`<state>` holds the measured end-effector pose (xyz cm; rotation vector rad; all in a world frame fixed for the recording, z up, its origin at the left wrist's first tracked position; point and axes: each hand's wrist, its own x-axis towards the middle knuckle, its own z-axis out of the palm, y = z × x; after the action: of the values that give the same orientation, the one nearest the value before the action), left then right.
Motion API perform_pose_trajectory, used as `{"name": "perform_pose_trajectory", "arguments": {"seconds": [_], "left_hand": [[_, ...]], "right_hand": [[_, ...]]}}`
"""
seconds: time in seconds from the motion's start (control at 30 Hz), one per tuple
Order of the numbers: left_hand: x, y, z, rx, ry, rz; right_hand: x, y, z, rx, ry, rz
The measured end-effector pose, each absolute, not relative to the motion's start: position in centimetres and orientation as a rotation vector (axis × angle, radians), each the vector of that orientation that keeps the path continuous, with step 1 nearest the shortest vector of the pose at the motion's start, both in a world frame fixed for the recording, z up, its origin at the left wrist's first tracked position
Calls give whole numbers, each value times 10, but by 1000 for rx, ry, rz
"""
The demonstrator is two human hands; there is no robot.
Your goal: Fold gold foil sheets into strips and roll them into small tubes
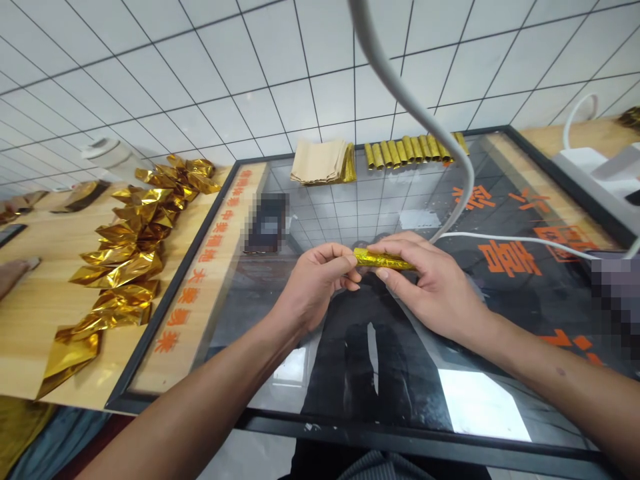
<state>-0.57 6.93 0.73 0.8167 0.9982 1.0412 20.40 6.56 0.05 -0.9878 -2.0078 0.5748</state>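
Observation:
A gold foil paper roll [383, 259] lies level between my two hands, just above the glass panel [280, 300]. My left hand [323, 277] pinches its left end between thumb and fingers. Around the right part of the roll, my right hand [425, 277] is closed, with the fingers along the far side and the thumb at the near side. Behind my hands, a row of several finished gold rolls [413, 151] sits at the panel's far edge. Left of that row is a stack of paper sheets [320, 162], brown on top with gold showing at one side.
A pale cable [425, 113] hangs down close behind my right hand. Folded gold foil pieces [127, 233] are lined up on the wooden table at left, near another person's hand [15, 275]. A dark phone-like object [267, 223] rests on the glass; a white power strip [595, 173] is at right.

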Motion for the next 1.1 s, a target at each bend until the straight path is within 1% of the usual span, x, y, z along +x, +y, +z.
{"name": "perform_pose_trajectory", "arguments": {"seconds": [0.27, 0.57, 0.9, 1.1], "left_hand": [[-5, 69, 8, 811, 1010, 1027], [-5, 67, 8, 858, 1072, 1015], [-2, 67, 11, 761, 1002, 1065], [-2, 66, 11, 742, 966, 1092]], "right_hand": [[205, 65, -4, -877, -2056, 469], [205, 64, -2, -858, -2078, 466], [204, 65, -2, -871, -2054, 511], [203, 66, 1, -1016, -1962, 614]]}}
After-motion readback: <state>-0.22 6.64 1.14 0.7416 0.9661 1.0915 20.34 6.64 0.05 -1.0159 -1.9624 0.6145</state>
